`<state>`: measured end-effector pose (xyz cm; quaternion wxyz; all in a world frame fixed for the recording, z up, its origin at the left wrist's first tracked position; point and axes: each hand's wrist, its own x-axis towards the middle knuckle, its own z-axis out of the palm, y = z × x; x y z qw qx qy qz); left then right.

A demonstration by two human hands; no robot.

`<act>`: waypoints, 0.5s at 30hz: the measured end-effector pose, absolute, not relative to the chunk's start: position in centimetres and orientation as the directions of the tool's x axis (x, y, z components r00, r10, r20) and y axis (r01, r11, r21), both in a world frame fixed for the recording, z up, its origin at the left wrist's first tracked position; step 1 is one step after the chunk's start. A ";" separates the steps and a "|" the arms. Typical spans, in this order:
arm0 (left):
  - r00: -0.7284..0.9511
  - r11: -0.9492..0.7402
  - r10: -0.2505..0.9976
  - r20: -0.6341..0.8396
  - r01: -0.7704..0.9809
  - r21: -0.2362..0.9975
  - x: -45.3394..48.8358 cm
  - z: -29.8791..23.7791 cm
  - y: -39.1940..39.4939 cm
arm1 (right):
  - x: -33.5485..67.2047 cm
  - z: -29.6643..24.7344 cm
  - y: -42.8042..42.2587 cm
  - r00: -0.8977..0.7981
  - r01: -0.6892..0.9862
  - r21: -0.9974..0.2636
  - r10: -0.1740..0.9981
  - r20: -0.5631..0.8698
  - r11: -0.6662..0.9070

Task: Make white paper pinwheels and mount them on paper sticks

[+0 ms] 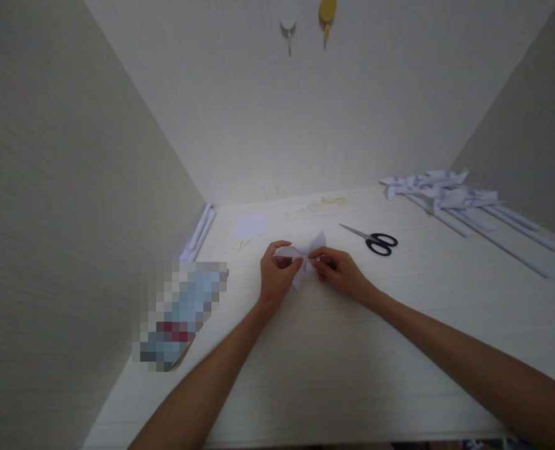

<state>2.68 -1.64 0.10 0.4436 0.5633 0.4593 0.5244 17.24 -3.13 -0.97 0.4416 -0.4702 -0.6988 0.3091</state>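
Between my hands is a white paper pinwheel [319, 241], its corners folded toward the middle. My left hand [277, 272] is closed on it from the left, with the thumb pressed near the centre. From the right, my right hand [340, 270] pinches the paper close to the same spot. Whether a thin stick is also in those fingers is too small to make out. Black-handled scissors [374, 240] lie to the right of my right hand, blades pointing left. A square white paper sheet [251, 225] rests beyond my left hand, with a few thin sticks [242, 244] beside it.
Several finished paper pinwheels [446, 187] on rolled paper sticks [507, 244] are heaped at the right. More paper rolls [199, 231] lie along the left wall. A blurred-out flat object [188, 312] sits at the left. White and yellow hooks [327, 11] hang on the back wall.
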 end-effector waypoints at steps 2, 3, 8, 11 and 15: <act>0.027 -0.185 0.983 0.184 0.056 0.981 2.7 0.1 -1.6 | 17.3 -1.0 -3.1 -0.171 0.381 -0.848 0.930 0.326 0.368; 0.027 -0.190 0.982 0.189 0.067 0.979 2.7 0.2 -1.7 | 17.3 -1.0 -3.1 -0.172 0.383 -0.848 0.930 0.324 0.366; 0.005 -0.222 0.974 0.224 0.175 0.959 2.8 0.3 -2.0 | 17.1 -0.8 -3.3 -0.163 0.422 -0.830 0.931 0.326 0.365; -0.013 -0.220 0.974 0.228 0.212 0.952 3.0 0.4 -2.2 | 17.0 -0.6 -3.5 -0.155 0.451 -0.815 0.931 0.330 0.364; -0.009 -0.224 0.973 0.232 0.229 0.947 3.0 0.3 -2.2 | 16.9 -0.6 -3.5 -0.148 0.469 -0.809 0.934 0.324 0.355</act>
